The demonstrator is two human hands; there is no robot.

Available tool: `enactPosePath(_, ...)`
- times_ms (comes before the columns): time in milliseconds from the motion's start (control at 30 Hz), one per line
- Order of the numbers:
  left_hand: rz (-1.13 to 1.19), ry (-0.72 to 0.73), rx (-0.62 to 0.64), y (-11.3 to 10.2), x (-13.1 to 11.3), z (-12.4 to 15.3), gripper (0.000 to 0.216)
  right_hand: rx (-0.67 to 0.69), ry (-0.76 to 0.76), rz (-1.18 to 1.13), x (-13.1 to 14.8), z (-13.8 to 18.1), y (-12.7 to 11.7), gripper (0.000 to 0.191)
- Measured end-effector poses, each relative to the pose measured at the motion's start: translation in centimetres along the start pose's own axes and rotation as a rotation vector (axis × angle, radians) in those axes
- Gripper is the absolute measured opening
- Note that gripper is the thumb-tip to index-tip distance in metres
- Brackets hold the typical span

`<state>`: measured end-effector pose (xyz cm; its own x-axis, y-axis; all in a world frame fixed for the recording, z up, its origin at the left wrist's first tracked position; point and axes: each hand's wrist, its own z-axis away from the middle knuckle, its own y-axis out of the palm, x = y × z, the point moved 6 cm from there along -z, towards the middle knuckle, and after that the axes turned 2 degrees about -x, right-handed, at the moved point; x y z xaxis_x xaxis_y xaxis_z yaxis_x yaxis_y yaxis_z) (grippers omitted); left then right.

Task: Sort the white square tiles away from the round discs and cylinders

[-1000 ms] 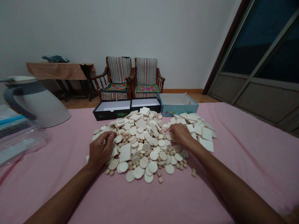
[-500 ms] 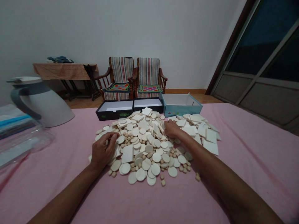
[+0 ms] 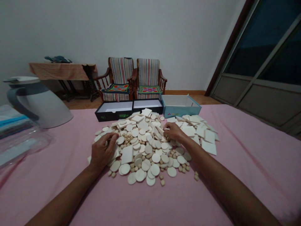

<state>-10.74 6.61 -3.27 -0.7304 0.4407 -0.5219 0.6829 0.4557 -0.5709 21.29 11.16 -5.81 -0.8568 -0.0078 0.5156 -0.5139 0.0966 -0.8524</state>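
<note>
A heap of pale wooden pieces [image 3: 145, 147] lies on the pink tablecloth [image 3: 164, 201]: round discs, small cubes and flat squares. My left hand [image 3: 102, 152] rests curled on the heap's left edge, fingers bent over some discs. My right hand [image 3: 172, 131] reaches into the upper middle of the heap beside a spread of square tiles [image 3: 199, 131], fingers pinched on a piece that I cannot make out.
Two black boxes [image 3: 114, 110] [image 3: 148, 105] and a light blue box [image 3: 180, 105] stand open behind the heap. A white jug [image 3: 37, 102] and a clear plastic container [image 3: 21, 141] sit at the left. Two striped chairs [image 3: 134, 78] stand by the wall.
My right hand has moved up and left from the heap's right edge to its upper middle. My left hand has stayed where it was.
</note>
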Motion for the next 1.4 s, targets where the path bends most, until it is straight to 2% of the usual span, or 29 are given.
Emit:
enactPosePath(100, -0.006, -0.003, 0.002, 0.0, 0.1, 0.0, 0.029, -0.043, -0.051, -0.075, 2.0, -0.1, -0.6, 0.015)
enactPosePath(267, -0.013, 0.0, -0.004, 0.0, 0.2, 0.0, 0.03, -0.125, -0.267, -0.186, 8.2, 0.9, 0.1, 0.019)
enactPosePath(367, -0.011, 0.003, 0.006, 0.0, 0.4, 0.1, 0.032, -0.042, -0.399, -0.232, 11.2, 2.3, 1.3, 0.024)
enactPosePath(433, -0.003, 0.005, 0.013, 0.0, 0.4, 0.1, 0.032, -0.001, -0.454, -0.261, 11.8, 3.1, 1.2, 0.026)
enactPosePath(533, -0.001, -0.001, 0.016, 0.1, 0.5, 0.1, 0.033, -0.052, -0.421, -0.211, 9.8, 3.6, -0.9, 0.027)
enactPosePath(600, 0.005, -0.007, 0.015, 0.2, 0.6, 0.1, 0.033, -0.075, -0.322, -0.044, 7.0, 3.5, -2.4, 0.031)
enactPosePath(700, 0.024, -0.014, 0.015, 0.3, 0.5, 0.1, 0.034, 0.062, -0.164, 0.302, 2.6, 3.6, -3.0, 0.029)
enactPosePath(800, 0.029, -0.018, 0.009, 0.2, 0.3, 0.1, 0.033, 0.214, -0.103, 0.477, 0.1, 4.4, -1.9, 0.021)
enactPosePath(967, 0.017, -0.012, 0.003, 0.1, 0.2, 0.1, 0.032, 0.199, -0.108, 0.472, -0.3, 5.5, -0.9, 0.024)
enactPosePath(1100, 0.009, 0.0, 0.01, 0.2, 0.5, 0.2, 0.032, 0.285, -0.196, 0.279, -0.2, 5.4, -1.9, 0.029)
enactPosePath(1167, 0.012, 0.005, 0.005, 0.3, 0.5, 0.2, 0.032, 0.229, -0.174, 0.26, -0.6, 4.7, -3.2, 0.031)
enactPosePath(1267, 0.017, 0.003, 0.004, 0.3, 0.5, 0.2, 0.031, 0.056, -0.107, 0.44, -1.5, 3.6, -4.3, 0.029)
enactPosePath(1400, 0.024, 0.002, 0.007, 0.2, 0.3, 0.1, 0.031, -0.049, -0.145, 0.634, -1.9, 3.3, -3.6, 0.028)
